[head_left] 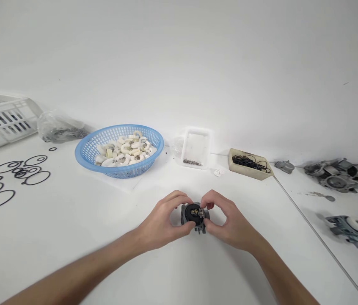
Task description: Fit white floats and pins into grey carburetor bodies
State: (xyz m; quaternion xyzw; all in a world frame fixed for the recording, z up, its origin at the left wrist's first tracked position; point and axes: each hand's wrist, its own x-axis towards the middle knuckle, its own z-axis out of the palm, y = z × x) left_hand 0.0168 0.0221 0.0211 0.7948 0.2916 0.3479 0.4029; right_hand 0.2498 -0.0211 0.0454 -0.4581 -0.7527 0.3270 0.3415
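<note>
A small grey metal carburetor body (194, 216), with a round black face and brass bits showing, rests low over the white table between both my hands. My left hand (163, 220) curls round its left side, thumb and fingers pinched on it. From the right, my right hand (228, 222) closes on the same part, fingertips at its top edge. Behind them stands a blue plastic basket (85, 154) holding several white curved floats.
Black rubber rings (14, 178) lie loose at the left, beside a white crate (4, 118) and a clear bag (58, 127). A clear tray of pins (194, 148) and a beige tray of black rings (250, 163) sit behind. Grey metal castings (340, 173) lie at right.
</note>
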